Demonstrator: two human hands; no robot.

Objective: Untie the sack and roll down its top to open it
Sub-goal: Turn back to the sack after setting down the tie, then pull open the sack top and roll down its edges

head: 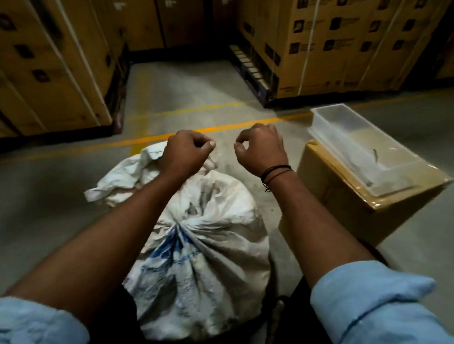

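Observation:
A dirty white woven sack (202, 271) with blue print stands on the floor between my knees. Its neck is gathered into tight pleats (180, 227). Its loose crumpled top (126, 178) flops away from me to the upper left. Both my hands hover above the far side of the sack, a small gap between them. My left hand (185, 153) is over the loose top, fingers curled and thumb pressed to forefinger. My right hand (259, 149), with a black thread band at the wrist, is pinched the same way. No string shows between the fingers.
A brown cardboard box (343, 216) sits on the floor close to the sack's right, with a clear plastic tub (361, 142) on top. Tall stacks of strapped cartons stand at left (30, 66) and right (345, 30). A yellow line (148, 139) crosses the concrete floor.

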